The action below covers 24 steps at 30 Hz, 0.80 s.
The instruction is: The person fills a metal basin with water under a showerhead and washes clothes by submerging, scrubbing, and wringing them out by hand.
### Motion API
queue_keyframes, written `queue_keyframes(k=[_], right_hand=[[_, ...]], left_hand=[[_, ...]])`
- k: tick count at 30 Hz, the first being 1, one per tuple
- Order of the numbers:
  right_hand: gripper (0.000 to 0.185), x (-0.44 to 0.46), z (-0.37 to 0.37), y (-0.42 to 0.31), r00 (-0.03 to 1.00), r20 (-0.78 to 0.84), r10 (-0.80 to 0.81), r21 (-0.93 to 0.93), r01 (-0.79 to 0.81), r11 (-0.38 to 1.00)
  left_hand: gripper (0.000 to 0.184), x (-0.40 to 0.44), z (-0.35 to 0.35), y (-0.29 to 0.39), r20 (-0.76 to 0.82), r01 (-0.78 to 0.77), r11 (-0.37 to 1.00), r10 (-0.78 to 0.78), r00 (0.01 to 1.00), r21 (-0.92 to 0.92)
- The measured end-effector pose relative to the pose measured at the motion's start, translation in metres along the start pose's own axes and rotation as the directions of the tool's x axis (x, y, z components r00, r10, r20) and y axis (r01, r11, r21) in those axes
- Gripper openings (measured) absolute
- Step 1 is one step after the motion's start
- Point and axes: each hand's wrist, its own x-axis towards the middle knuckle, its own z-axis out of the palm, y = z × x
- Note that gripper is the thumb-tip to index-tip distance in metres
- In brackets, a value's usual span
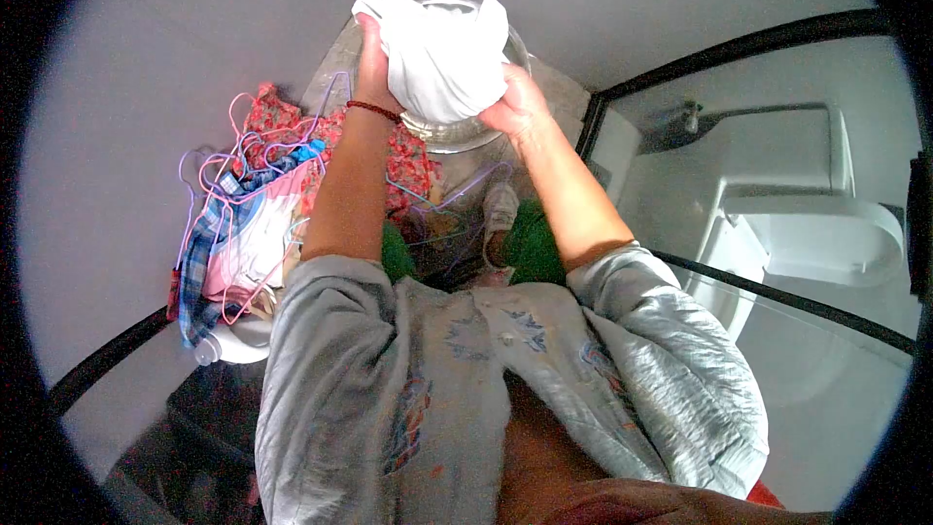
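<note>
A bunched white cloth (442,53) is held up between my two hands, above a round metal basin (457,141). My left hand (374,68) grips the cloth's left side, and a dark red bracelet circles that wrist. On the right edge, my right hand (518,99) has its fingers closed on the same cloth. Much of the basin lies hidden behind the cloth. What kind of garment or cloth it is, I cannot tell.
Left of my arms lies a pile of clothes (272,204) with several coloured hangers (228,196). A white bottle (238,342) lies below it. To the right, a black-framed glass partition (748,49) stands before a white toilet (816,243). My shoe (501,214) is near the basin.
</note>
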Motion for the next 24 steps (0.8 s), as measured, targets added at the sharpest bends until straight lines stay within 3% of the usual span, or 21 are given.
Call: queue_keyframes(k=[1,2,5,7,9,10,11,13,15,17,18,19,21,22,23,24], right_hand=[[0.038,-0.001,-0.001,-0.004,0.999,0.032,0.008,-0.023,-0.007,1.0],[0.039,-0.003,0.0,-0.009,0.998,0.063,0.02,-0.051,-0.017,0.999],[0.046,-0.013,0.011,-0.022,0.993,0.084,0.088,-0.033,-0.086,0.996],[0.048,-0.016,0.03,-0.012,0.999,0.017,0.027,-0.111,-0.025,0.993],[0.052,-0.012,0.032,-0.003,0.993,-0.006,-0.119,-0.642,0.088,0.761],[0.061,-0.011,0.028,-0.002,0.952,0.217,-0.218,-0.834,0.296,0.465],[0.061,-0.012,0.03,0.0,0.952,0.217,-0.217,-0.835,0.296,0.464],[0.07,-0.016,0.032,0.003,0.882,0.418,-0.218,-0.908,0.413,-0.072],[0.076,-0.018,0.04,0.009,0.902,0.394,-0.176,-0.917,0.374,-0.137],[0.077,-0.015,0.021,0.025,0.918,0.298,-0.264,-0.897,0.175,-0.405],[0.064,-0.011,0.01,0.031,0.942,0.246,-0.227,-0.896,0.131,-0.425],[0.064,-0.007,0.0,0.038,0.942,0.243,-0.23,-0.898,0.129,-0.421],[0.054,-0.003,-0.008,0.048,0.984,0.016,-0.18,-0.878,-0.072,-0.472],[0.047,-0.004,-0.009,0.052,0.966,0.061,-0.251,-0.887,-0.063,-0.457],[0.047,-0.002,-0.013,0.051,0.965,0.06,-0.255,-0.886,-0.066,-0.459],[0.054,0.001,-0.016,0.049,0.936,0.176,-0.306,-0.893,0.021,-0.449]], left_hand=[[0.074,-0.002,0.006,0.002,0.06,-0.126,0.986,0.133,0.989,-0.109],[0.072,0.0,-0.001,0.007,0.112,-0.189,0.977,0.2,0.973,-0.102],[0.068,0.004,-0.012,0.011,0.178,-0.201,0.946,0.25,0.952,-0.253],[0.057,0.012,-0.025,0.011,0.229,-0.154,0.941,0.228,0.946,-0.301],[0.047,0.013,-0.026,0.009,0.203,-0.101,0.967,0.15,0.968,-0.233],[0.039,0.013,-0.026,0.009,0.246,0.008,0.96,0.064,0.967,-0.28],[0.039,0.011,-0.023,0.009,0.246,0.008,0.959,0.064,0.967,-0.282],[0.036,0.009,-0.016,0.007,0.315,0.026,0.993,0.011,0.949,-0.111],[0.037,0.014,-0.016,-0.003,0.279,0.013,0.996,0.011,0.96,-0.086],[0.041,0.016,-0.016,-0.013,0.103,-0.179,0.918,0.152,0.983,0.355],[0.049,-0.002,0.004,-0.009,-0.006,-0.202,0.788,0.253,0.968,0.582],[0.049,0.0,0.002,-0.018,-0.005,-0.199,0.787,0.249,0.969,0.584],[0.054,0.015,-0.015,-0.048,-0.076,-0.121,0.394,0.449,0.89,0.911],[0.055,0.023,-0.023,-0.058,-0.076,-0.157,0.46,0.447,0.891,0.874],[0.055,0.027,-0.022,-0.058,-0.073,-0.16,0.462,0.446,0.892,0.872],[0.054,0.031,-0.022,-0.059,-0.089,-0.178,0.475,0.488,0.868,0.862]])
